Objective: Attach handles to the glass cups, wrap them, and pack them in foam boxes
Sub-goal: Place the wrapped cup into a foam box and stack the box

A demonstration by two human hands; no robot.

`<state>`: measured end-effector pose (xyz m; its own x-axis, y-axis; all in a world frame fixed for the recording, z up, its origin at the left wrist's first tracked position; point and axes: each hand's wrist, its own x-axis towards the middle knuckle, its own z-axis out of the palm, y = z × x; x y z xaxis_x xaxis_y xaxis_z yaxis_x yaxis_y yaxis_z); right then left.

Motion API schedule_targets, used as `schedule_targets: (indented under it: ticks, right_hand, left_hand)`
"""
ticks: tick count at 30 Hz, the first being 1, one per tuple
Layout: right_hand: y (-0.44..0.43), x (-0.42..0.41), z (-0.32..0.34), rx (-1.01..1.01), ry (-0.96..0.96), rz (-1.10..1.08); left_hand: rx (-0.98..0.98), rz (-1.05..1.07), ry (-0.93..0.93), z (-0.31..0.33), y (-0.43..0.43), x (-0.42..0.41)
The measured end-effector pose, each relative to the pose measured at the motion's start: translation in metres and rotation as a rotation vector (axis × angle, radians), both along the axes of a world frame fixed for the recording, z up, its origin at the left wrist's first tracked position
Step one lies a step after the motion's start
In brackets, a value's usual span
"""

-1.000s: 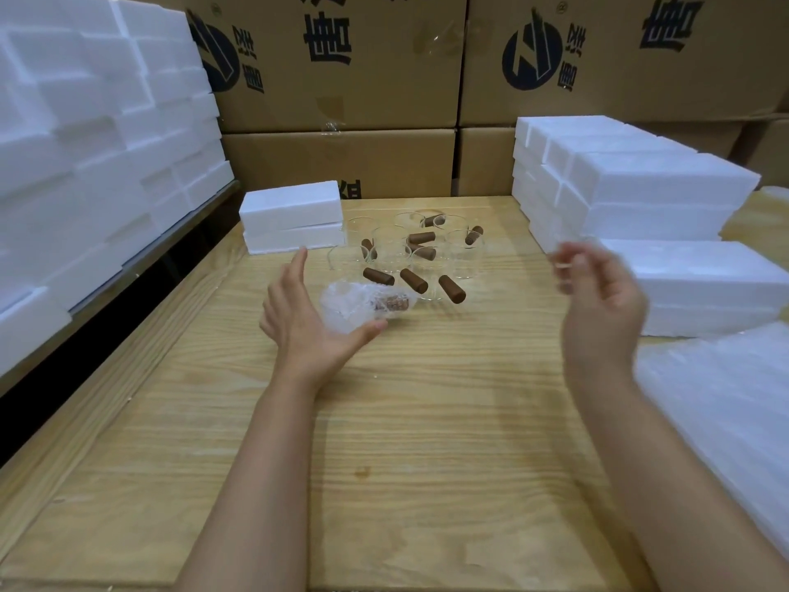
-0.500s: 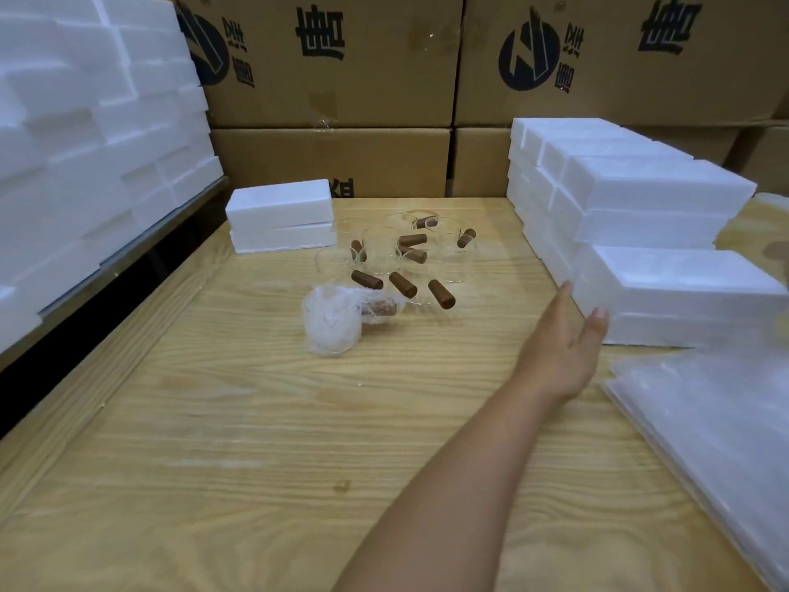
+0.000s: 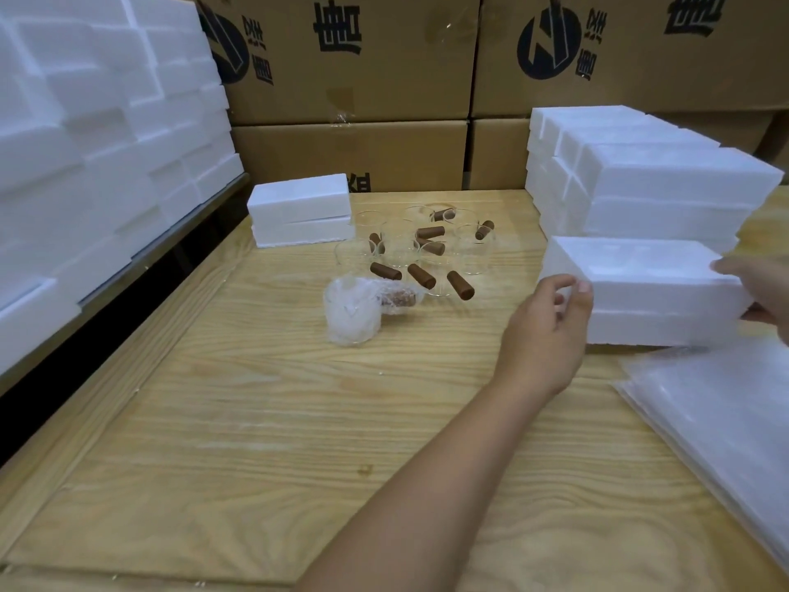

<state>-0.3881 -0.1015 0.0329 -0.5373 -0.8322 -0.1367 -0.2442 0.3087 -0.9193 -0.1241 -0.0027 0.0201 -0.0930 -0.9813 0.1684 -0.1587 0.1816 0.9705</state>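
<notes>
Backed by cardboard cartons [image 3: 350, 57] and foam stacks [image 3: 85, 143], standing at the wooden counter [image 3: 256, 420]. Gripping the nearest foam box [image 3: 649, 288] at both ends: left hand [image 3: 548, 335] curling thumb and fingers round its near left corner, right hand [image 3: 764, 292], partly out of frame, clasping its right end. Wrapped cup [image 3: 352, 314] lying mid-counter, just in front of the glass cups [image 3: 469, 249] with brown handles [image 3: 420, 276].

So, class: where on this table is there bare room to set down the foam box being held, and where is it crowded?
Bare wood lies on the near table, between the wrapped cup, the left edge and the left hand. Crowded: the glass cups behind, the wrapping sheets and stacked foam boxes at right.
</notes>
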Motion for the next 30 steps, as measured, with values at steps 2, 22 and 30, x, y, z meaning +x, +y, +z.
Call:
schedule_targets:
  ticks: [2,22,30]
  right_hand:
    - [0.019,0.040,0.015,-0.027,0.049,0.041]
    - [0.101,0.144,0.034,-0.310,-0.053,0.178]
    - [0.117,0.166,0.010,-0.034,-0.080,0.633]
  left_hand:
    - [-0.012,0.071,-0.001,-0.001,0.002,0.015]
    - [-0.323,0.351,0.110,-0.003,0.013,0.109]
    - [-0.259,0.248,0.107,-0.020,0.015,0.166]
